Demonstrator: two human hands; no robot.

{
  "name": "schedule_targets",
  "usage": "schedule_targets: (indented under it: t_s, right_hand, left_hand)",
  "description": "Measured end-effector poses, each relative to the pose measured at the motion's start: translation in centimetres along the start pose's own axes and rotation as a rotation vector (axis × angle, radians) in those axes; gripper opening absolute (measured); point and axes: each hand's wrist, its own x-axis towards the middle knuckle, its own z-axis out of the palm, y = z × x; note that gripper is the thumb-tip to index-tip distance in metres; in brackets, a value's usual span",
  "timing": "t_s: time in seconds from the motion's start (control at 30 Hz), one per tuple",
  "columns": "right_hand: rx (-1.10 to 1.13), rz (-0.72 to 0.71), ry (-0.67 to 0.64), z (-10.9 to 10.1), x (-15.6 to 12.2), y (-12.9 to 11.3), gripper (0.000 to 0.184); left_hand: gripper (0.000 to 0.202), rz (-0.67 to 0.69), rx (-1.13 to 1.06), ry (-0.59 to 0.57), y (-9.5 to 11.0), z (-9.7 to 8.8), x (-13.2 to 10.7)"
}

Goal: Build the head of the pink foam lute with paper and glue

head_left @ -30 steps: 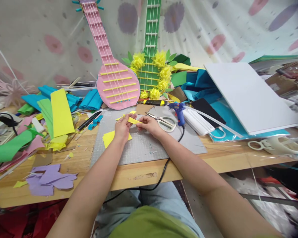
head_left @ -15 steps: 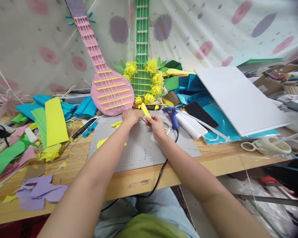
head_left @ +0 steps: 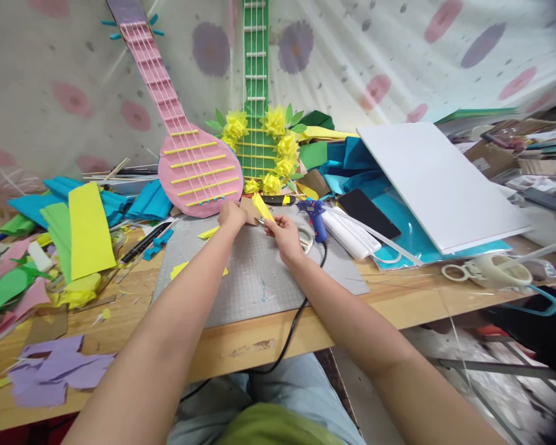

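Observation:
On the grey cutting mat (head_left: 241, 290), my left hand (head_left: 231, 214) is closed at the edge of a small brown cardboard piece (head_left: 251, 211); its fingertips are mostly hidden. My right hand (head_left: 285, 236) pinches a folded strip of yellow paper (head_left: 262, 206) close beside that cardboard. A thin metal tip (head_left: 259, 220) pokes out from the right fingers, too small to identify. Behind the hands stand a pink paper lute-shaped instrument (head_left: 201, 176) with yellow bars and a green one (head_left: 256, 145) ringed with yellow paper flowers.
A blue glue gun (head_left: 315, 219) lies right of my right hand, its black cable (head_left: 299, 321) running over the table edge. Nearby are a yellow-black cutter (head_left: 278, 200), a black phone (head_left: 368, 213) and a white board (head_left: 445, 185). Coloured paper scraps (head_left: 90, 232) pile up at left.
The view has swung slightly right, so everything sits further left. More of the brown cardboard shows between the hands. The right hand still holds the yellow strip.

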Motion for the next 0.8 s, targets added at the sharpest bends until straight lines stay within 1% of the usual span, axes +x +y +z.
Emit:
schedule_targets:
  t_s: [0.07, 0.17, 0.23, 0.3, 0.37, 0.4, 0.43, 0.47, 0.53, 0.57, 0.6, 0.63, 0.67, 0.73, 0.8]
  right_hand:
    - [0.0, -0.007, 0.006, 0.1, 0.0, 0.0, 0.029]
    - [0.0, -0.007, -0.004, 0.1, -0.1, 0.0, 0.029]
    - [0.001, -0.003, -0.002, 0.1, -0.2, 0.0, 0.029]
    - [0.007, 0.0, 0.005, 0.0, -0.3, -0.1, 0.027]
    - [0.008, 0.003, 0.006, 0.0, -0.3, -0.1, 0.025]
    - [0.005, 0.005, 0.006, 0.0, -0.3, -0.1, 0.025]
    - [0.002, 0.005, 0.006, 0.0, -0.3, -0.1, 0.024]
    - [-0.002, 0.005, 0.006, 0.0, -0.3, 0.0, 0.024]
    - [-0.012, 0.003, 0.004, 0.1, -0.3, 0.1, 0.024]
    - [-0.018, 0.001, 0.002, 0.1, -0.3, 0.2, 0.025]
    - [-0.025, -0.001, -0.001, 0.1, -0.2, 0.3, 0.025]
    - [-0.032, -0.004, -0.004, 0.1, -0.2, 0.3, 0.025]
    - [-0.039, -0.007, -0.006, 0.2, -0.2, 0.4, 0.025]
    - [-0.054, -0.018, -0.008, 0.2, -0.2, 0.4, 0.026]
    - [-0.076, -0.027, -0.016, 0.1, -0.2, 0.5, 0.027]
  left_hand:
    - [0.017, 0.035, -0.021, -0.003, -0.2, -0.8, 0.0]
    - [0.016, 0.089, -0.041, 0.005, -0.1, -2.1, -0.2]
    - [0.015, 0.172, -0.024, 0.006, 0.3, -2.9, -0.6]
    - [0.012, 0.303, -0.006, 0.013, 0.8, -3.8, -0.8]
    - [0.009, 0.43, -0.034, 0.056, 1.1, -5.2, -0.6]
    - [0.009, 0.469, -0.07, 0.098, 1.0, -6.2, -0.3]
    - [0.008, 0.48, -0.113, 0.15, 0.8, -7.4, 0.1]
    - [0.008, 0.466, -0.175, 0.235, 0.5, -8.8, 0.8]
    - [0.008, 0.418, -0.303, 0.359, -0.6, -12.1, 2.4]
    - [0.006, 0.349, -0.378, 0.416, -1.2, -13.8, 3.4]
    - [0.005, 0.25, -0.429, 0.452, -2.0, -15.5, 4.2]
    - [0.006, 0.151, -0.421, 0.513, -2.7, -17.1, 5.0]
    - [0.009, 0.096, -0.355, 0.551, -3.5, -18.4, 5.7]
    - [0.015, 0.083, -0.287, 0.568, -4.9, -20.3, 6.6]
    - [0.018, 0.143, -0.192, 0.557, -5.9, -20.9, 6.8]
